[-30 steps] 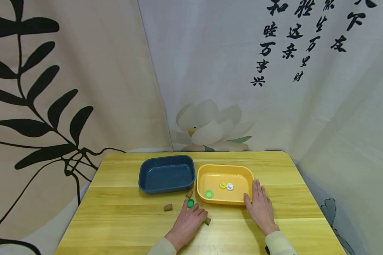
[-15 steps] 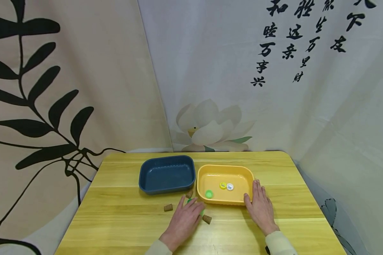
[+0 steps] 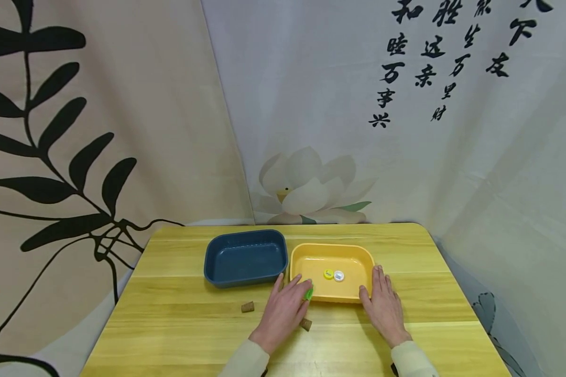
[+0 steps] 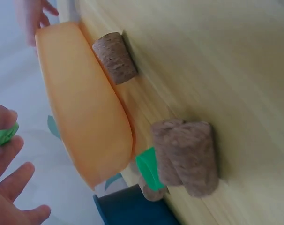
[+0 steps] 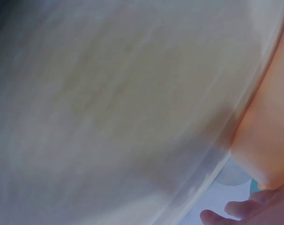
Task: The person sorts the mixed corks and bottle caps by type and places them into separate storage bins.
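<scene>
- Carrying a green cap (image 3: 308,294), pinched in our left hand (image 3: 283,313), to the yellow tray (image 3: 331,250).
- Right hand (image 3: 384,309) lies flat, fingers straight, against the tray.
- Next we should release the cap over the tray.

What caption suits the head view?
Left hand pinches a green cap at the yellow tray; right hand steadies it.

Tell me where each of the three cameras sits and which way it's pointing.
Head: worn on the head, facing forward and down at the table, blue tray and yellow tray; shows left hand, right hand and both sleeves.
Left wrist: low by the tabletop, looking along it past corks at the yellow tray's wall; left fingers pinch a green cap.
Right wrist: very close, blurred; only fingertips show.
Shared: head and left wrist both show the yellow tray.
</scene>
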Available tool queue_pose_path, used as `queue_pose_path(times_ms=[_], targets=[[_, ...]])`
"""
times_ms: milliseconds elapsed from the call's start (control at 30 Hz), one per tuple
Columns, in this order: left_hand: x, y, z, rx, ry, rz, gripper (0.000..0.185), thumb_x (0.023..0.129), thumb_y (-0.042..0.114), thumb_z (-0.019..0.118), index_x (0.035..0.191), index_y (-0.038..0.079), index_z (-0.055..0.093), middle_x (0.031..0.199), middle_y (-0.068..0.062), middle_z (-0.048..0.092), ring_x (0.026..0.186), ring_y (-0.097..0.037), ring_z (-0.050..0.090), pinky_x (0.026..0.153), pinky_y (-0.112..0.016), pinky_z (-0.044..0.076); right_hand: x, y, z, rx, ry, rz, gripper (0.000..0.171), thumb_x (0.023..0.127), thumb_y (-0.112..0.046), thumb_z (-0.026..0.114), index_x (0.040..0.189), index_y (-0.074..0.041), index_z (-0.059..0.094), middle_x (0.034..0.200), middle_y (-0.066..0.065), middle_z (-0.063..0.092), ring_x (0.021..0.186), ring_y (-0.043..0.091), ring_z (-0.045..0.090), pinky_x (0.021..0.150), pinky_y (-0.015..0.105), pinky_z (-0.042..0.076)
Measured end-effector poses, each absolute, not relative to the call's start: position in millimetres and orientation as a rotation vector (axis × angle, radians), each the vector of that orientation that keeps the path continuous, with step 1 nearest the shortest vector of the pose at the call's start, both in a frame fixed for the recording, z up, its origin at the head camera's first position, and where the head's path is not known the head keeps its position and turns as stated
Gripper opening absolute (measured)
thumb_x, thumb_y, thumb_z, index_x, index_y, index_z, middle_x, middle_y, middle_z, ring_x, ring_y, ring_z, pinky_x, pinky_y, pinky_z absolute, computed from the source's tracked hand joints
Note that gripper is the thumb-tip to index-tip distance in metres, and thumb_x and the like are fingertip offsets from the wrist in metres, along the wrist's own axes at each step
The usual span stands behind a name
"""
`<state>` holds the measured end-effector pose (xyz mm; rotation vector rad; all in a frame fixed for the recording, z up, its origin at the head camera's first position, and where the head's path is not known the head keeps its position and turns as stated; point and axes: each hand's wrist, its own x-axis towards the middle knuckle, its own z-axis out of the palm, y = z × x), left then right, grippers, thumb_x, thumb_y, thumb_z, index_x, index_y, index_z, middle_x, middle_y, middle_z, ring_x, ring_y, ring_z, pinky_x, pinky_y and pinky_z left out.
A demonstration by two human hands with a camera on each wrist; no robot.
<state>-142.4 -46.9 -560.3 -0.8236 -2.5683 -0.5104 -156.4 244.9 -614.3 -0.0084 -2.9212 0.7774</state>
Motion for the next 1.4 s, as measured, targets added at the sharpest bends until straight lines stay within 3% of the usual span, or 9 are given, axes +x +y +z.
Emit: queue_pose_path(times_ms=[333,800,1100,1400], targets=[[-171,-19,-562,-0.798,-2.671,-0.457,0.041,0.093,0.027,0.081,0.131,0.02,0.065,0.127,0.006,0.072,0.131,-0.019,0.061,0.114,-0.062,0.037,-155,244,-614,-0.003,-2.908,0.78,0.075,0.11,-0.039,0.042,0.163,0.006,0.014,0.169,0.026,0.013,0.152,0.052,0.019,0.112,0.075,0.024],[-200,6,-576,-0.799,-2.846,-0.477,0.038,0.095,0.034,0.078,0.13,0.018,0.072,0.118,0.003,0.076,0.111,-0.014,0.07,0.11,-0.057,0.044,-155,239,-615,0.011,-2.886,0.762,0.075,0.111,-0.043,0.039,0.163,0.006,0.015,0.169,0.026,0.015,0.151,0.052,0.021,0.112,0.074,0.027],[-204,5,-581,-0.8,-2.936,-0.494,0.042,0.101,0.043,0.066,0.134,0.018,0.071,0.132,0.003,0.07,0.125,-0.017,0.063,0.11,-0.061,0.041,-156,241,-615,-0.005,-2.912,0.757,0.074,0.111,-0.04,0.039,0.163,0.005,0.013,0.17,0.025,0.012,0.152,0.051,0.019,0.112,0.075,0.025],[-190,-14,-576,-0.864,-2.734,-0.46,0.039,0.103,0.036,0.065,0.136,0.016,0.068,0.139,0.0,0.065,0.135,-0.02,0.056,0.112,-0.056,0.042,-155,245,-612,0.001,-2.911,0.74,0.074,0.111,-0.042,0.037,0.163,0.005,0.013,0.17,0.025,0.013,0.152,0.051,0.019,0.112,0.075,0.026]])
